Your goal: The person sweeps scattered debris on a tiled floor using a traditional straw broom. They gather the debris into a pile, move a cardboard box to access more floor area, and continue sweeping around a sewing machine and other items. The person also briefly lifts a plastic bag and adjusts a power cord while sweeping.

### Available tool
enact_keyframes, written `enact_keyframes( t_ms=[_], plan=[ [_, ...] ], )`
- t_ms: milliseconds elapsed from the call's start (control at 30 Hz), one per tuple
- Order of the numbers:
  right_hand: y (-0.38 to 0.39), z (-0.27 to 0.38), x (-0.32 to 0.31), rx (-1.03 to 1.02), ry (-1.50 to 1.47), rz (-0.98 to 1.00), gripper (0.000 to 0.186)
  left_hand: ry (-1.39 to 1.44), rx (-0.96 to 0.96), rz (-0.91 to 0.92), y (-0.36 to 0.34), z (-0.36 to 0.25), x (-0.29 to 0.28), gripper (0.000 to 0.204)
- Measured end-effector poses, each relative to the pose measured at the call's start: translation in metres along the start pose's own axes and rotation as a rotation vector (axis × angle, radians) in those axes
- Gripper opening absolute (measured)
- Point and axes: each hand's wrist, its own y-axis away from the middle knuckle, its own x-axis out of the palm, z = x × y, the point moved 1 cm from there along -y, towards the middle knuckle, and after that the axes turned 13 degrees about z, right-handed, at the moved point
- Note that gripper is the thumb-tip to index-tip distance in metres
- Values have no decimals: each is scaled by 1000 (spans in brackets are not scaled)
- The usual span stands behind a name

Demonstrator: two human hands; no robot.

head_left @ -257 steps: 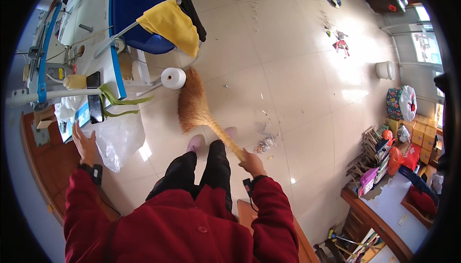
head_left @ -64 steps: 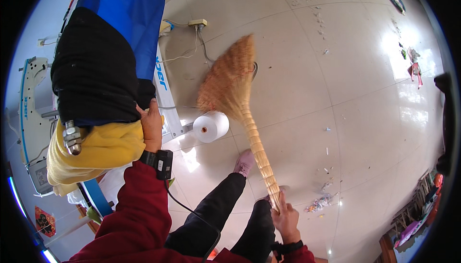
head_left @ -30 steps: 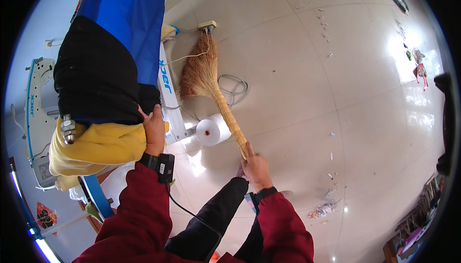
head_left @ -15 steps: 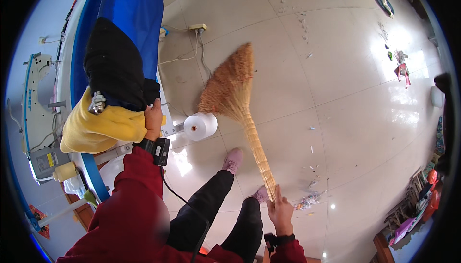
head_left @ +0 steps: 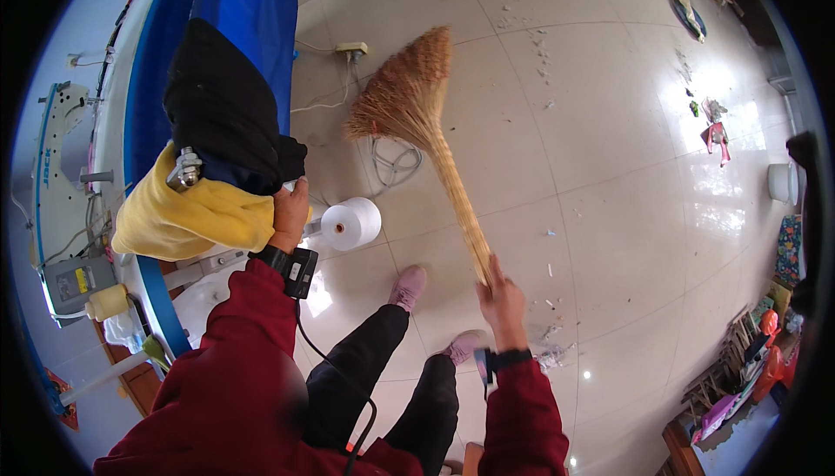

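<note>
My right hand point(head_left: 504, 309) is closed around the upper end of a straw broom's handle point(head_left: 459, 202). The broom's brown, fan-shaped head point(head_left: 403, 85) points away from me over the tiled floor. At the left, my left hand point(head_left: 290, 215) has its fingers closed at the edge of a yellow cloth point(head_left: 187, 219), just under a black cloth point(head_left: 222, 106); both hang over the edge of a worktable. Part of that grip is hidden by the fabric. Beside this hand stands a white thread cone point(head_left: 351, 223).
A blue cloth point(head_left: 243, 33) hangs along the table, near a sewing machine point(head_left: 63, 180). A power strip point(head_left: 351, 47) and a coiled cable point(head_left: 397, 165) lie on the floor. Scraps point(head_left: 553, 346) litter the tiles, and a white bucket point(head_left: 783, 183) stands far right.
The broom and my right hand have moved forward and slightly left, away from my feet. The coiled cable now shows beside the broom head. My left hand stays at the cloth.
</note>
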Motion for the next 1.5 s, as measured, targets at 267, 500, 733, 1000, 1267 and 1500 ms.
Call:
enact_keyframes(
  t_ms=[267, 500, 733, 1000, 1267, 1500],
  plan=[
    [-71, -5, -22, 123, 96, -149, 68, -81, 184, -176, -6, 29, 5, 49],
    [10, -12, 3, 102, -51, -295, 69, -147, 246, -168, 1, 22, 7, 52],
    [10, 1, 46, 65, -76, -228, 69, -217, 206, -13, 8, 12, 20, 86],
    [-43, 58, 82, 24, -92, 62, 72, -158, 236, 6, 11, 19, 24, 88],
    [-19, -7, -6, 77, 184, 85, 64, -106, 110, -4, 12, 29, 14, 60],
    [112, -50, -53, 244, 191, -123, 74, -173, -8, 66, 15, 22, 8, 74]
  ],
)
